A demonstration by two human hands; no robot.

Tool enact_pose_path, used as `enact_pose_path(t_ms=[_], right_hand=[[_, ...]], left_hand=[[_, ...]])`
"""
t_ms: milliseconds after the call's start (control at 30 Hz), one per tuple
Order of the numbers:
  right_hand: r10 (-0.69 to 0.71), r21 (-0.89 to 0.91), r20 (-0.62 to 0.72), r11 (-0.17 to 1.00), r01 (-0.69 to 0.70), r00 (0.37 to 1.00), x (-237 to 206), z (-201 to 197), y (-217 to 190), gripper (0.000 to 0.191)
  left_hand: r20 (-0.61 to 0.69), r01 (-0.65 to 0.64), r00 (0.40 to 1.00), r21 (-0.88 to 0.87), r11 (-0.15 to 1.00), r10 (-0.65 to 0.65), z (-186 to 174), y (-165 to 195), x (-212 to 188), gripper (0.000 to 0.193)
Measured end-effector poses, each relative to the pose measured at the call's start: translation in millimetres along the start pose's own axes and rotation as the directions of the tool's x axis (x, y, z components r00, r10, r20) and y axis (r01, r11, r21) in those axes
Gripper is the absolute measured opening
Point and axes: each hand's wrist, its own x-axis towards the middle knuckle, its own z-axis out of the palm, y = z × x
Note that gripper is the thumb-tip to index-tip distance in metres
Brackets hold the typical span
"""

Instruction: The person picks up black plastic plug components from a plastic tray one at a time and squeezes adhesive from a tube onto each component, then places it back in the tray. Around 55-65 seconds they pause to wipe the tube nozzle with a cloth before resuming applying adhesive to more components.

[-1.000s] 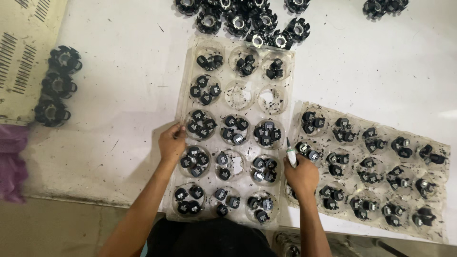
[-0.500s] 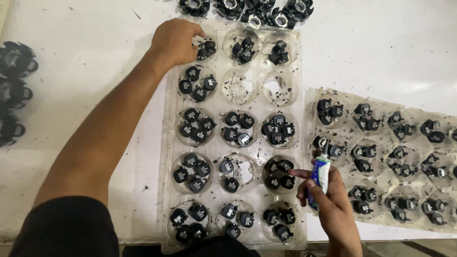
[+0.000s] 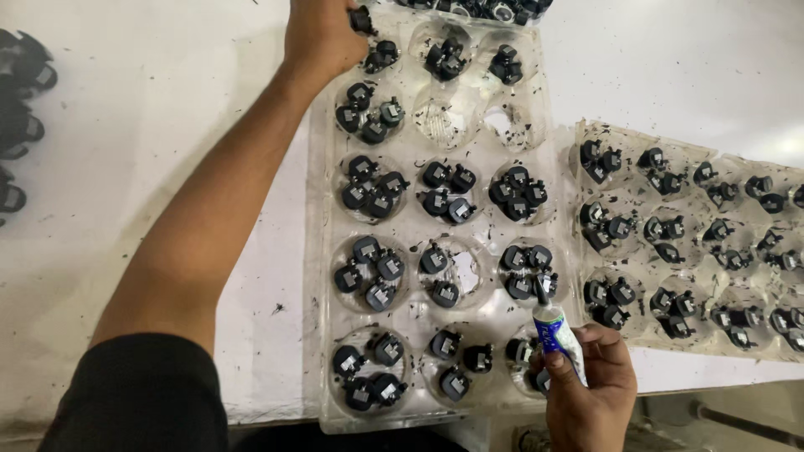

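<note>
A clear plastic tray [image 3: 318,251] with round cups lies lengthwise in front of me, most cups holding small black parts [image 3: 368,188]. My left hand [image 3: 322,38] reaches to the tray's far left corner and pinches a black part [image 3: 362,18] there. My right hand [image 3: 590,389] is at the tray's near right corner, gripping a small white and blue tube [image 3: 554,328] with its black nozzle pointing up towards a cup of parts [image 3: 528,269].
A second clear tray [image 3: 578,138] of black parts lies to the right. More black parts [image 3: 477,7] are piled at the far edge, and black round pieces [image 3: 21,109] sit at the left. The white table is speckled with black debris.
My left hand has reached from the near part of the tray out to its far left corner. My right hand has lifted the tube upright beside the tray. The view has closed in.
</note>
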Motion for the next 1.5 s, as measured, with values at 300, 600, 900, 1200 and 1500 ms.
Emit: enact_pose_path(t_ms=[300,600,900,1200,1500], right_hand=[[-0.194,0.038,0.003,0.980,0.194,0.981,-30,34,20,0.028],[-0.628,-0.555,0.337,0.469,0.687,0.702,-62,85,-20,0.036],[-0.600,-0.615,0.387,0.397,0.681,0.700,-78,92,-41,0.033],[-0.651,-0.553,0.454,0.330,0.765,0.609,-79,96,-51,0.025],[-0.646,-0.534,0.517,0.270,0.801,0.562,-78,93,-60,0.025]], left_hand=[[0.233,0.420,0.897,-0.717,0.556,-0.377,-124,138,-184,0.031],[0.319,0.409,0.884,-0.881,0.236,-0.341,-178,205,-246,0.055],[0.253,0.359,0.919,-0.856,0.373,-0.303,-198,227,-254,0.053],[0.239,0.335,0.932,-0.852,0.403,-0.271,-196,235,-261,0.050],[0.301,0.378,0.920,-0.852,0.361,-0.252,-192,235,-263,0.051]])
